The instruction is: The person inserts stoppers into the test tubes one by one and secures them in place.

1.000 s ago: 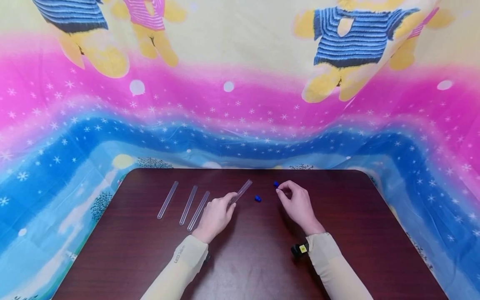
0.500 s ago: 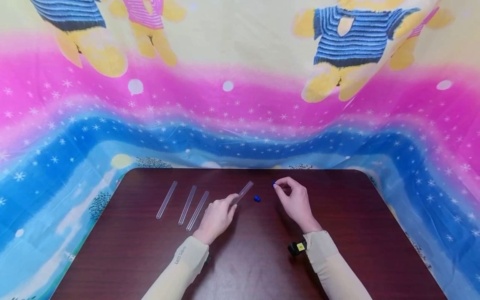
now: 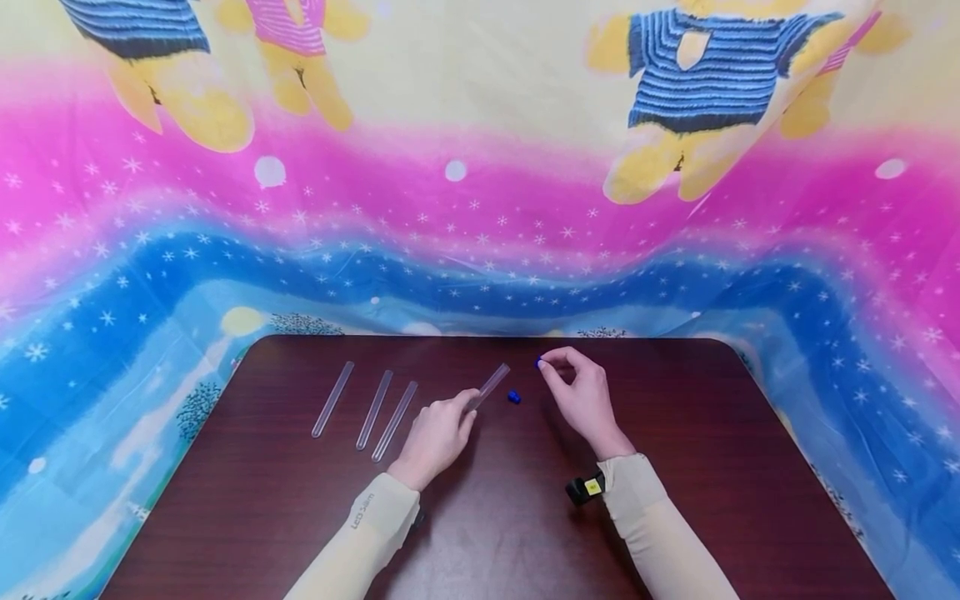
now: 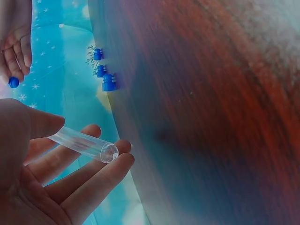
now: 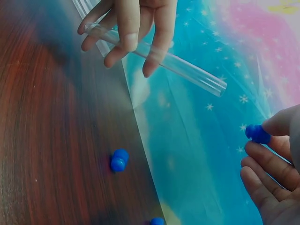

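My left hand holds a clear test tube above the table, thumb against fingers. In the right wrist view the tube's open end points toward my right hand, its rounded end lying near the left fingers. My right hand pinches a small blue stopper between thumb and index finger, apart from the tube's mouth. Loose blue stoppers lie on the table between the hands; the left wrist view shows three stoppers close together.
Three more clear test tubes lie slanted on the left of the dark wooden table: an outer tube, a middle tube and an inner tube beside my left hand. A patterned cloth hangs behind the table.
My right hand has lifted the blue stopper and moved it left, toward the test tube's mouth. The left hand and its tube have shifted only slightly.
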`<state>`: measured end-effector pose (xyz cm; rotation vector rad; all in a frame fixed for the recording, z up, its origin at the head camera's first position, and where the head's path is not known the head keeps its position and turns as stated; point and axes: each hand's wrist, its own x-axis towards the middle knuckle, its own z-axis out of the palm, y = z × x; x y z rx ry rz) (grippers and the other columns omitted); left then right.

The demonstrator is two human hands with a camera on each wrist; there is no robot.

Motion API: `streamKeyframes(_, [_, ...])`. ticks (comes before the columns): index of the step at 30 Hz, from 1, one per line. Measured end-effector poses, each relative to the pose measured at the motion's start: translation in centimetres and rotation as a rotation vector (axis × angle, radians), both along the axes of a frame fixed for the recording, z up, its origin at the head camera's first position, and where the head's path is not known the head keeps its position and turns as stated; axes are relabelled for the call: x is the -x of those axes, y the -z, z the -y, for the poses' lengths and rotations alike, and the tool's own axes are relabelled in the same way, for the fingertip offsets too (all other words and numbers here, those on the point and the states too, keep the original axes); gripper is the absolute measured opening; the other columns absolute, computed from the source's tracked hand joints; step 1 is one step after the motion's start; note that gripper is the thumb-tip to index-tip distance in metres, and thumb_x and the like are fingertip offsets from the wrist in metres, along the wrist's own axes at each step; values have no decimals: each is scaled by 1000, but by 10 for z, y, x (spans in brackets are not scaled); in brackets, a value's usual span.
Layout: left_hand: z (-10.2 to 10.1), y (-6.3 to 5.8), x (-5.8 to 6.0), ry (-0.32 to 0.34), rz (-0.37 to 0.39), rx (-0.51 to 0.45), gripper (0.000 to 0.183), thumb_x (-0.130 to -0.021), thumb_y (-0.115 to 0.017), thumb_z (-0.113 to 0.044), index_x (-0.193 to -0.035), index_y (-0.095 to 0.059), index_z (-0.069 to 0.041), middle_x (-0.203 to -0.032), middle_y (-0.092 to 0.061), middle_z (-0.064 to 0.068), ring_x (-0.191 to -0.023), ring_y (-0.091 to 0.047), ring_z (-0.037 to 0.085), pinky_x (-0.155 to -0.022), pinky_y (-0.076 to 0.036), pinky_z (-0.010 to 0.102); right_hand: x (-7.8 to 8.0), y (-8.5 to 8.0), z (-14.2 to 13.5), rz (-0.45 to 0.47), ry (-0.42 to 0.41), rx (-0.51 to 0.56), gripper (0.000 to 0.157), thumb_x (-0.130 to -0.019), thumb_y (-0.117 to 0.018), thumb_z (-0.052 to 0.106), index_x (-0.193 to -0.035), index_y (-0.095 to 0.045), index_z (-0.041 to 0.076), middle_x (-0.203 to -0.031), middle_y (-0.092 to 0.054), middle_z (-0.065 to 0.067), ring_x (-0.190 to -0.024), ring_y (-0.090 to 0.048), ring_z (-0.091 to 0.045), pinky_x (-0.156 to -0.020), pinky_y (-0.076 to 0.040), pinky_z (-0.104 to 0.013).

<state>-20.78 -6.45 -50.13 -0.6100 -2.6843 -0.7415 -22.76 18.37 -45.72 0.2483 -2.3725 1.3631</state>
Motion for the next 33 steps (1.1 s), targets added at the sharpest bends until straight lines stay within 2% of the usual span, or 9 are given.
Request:
streamKeyframes(9, [-1, -2, 0, 17, 5, 2, 32, -98, -69, -16, -130, -65, -14, -100, -75, 7, -67, -69, 24, -54, -51, 41, 3, -3, 4, 11, -15, 28, 10, -98, -72, 23, -105, -72, 16, -97, -71, 3, -87, -67, -15, -83, -54, -40])
streamKeyframes(16, [-1, -1, -5, 25, 27, 13, 33, -99, -68, -17, -131, -65, -15, -100, -75, 7, -69, -70, 24, -57, -52, 40, -2, -1, 8, 42, -26, 40, 10, -98, -71, 24, -105, -72, 16, -98, -71, 3, -88, -67, -14, -83, -54, -40])
streamKeyframes(23, [-3, 1, -5, 30, -6, 8, 32, -98, -69, -16, -129, -66, -14, -100, -75, 8, -71, -71, 26, -58, -53, 42, -3, -3, 11, 32, -29, 45, 9, -98, -72, 23, -104, -72, 17, -97, -71, 4, -86, -67, -14, -83, -54, -40])
streamKeyframes(33, [-6, -2, -5, 30, -24, 6, 31, -98, -69, -16, -129, -66, -14, -100, -75, 9, -72, -71, 28, -58, -53, 44, -1, -5, 15, 11, -53, 54, 7, -97, -72, 22, -103, -72, 17, -98, -71, 4, -87, -67, -13, -84, -54, -41])
